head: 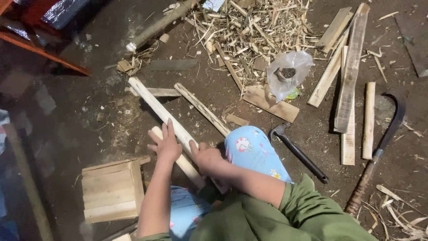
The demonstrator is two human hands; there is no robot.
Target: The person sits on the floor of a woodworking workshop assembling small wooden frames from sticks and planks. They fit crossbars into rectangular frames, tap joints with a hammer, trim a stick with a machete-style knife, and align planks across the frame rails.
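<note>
Two pale, peeled wooden poles lie under the hands in the lower middle of the frame, both slanting from upper left to lower right. The longer pole (158, 109) is smooth, cream-coloured and squared at its far end. The left hand (166, 145) rests flat on it with fingers spread, not closed round it. The shorter pole (180, 160) lies just beside and below the first. The right hand (206, 157) is curled over the poles' near ends; whether it truly grips one cannot be told.

One thinner, rougher stick (203, 109) lies to the right of the poles, running the same way. One small box of pale slats (112, 189) stands at lower left. One dark claw hammer (298, 152) lies right of the knee, and one curved sickle with a wooden handle (381, 149) lies at the right edge. One clear plastic bag (289, 73) sits near the upper middle, beside one big heap of wood shavings (249, 29). About five flat planks (350, 71) lie at upper right.
</note>
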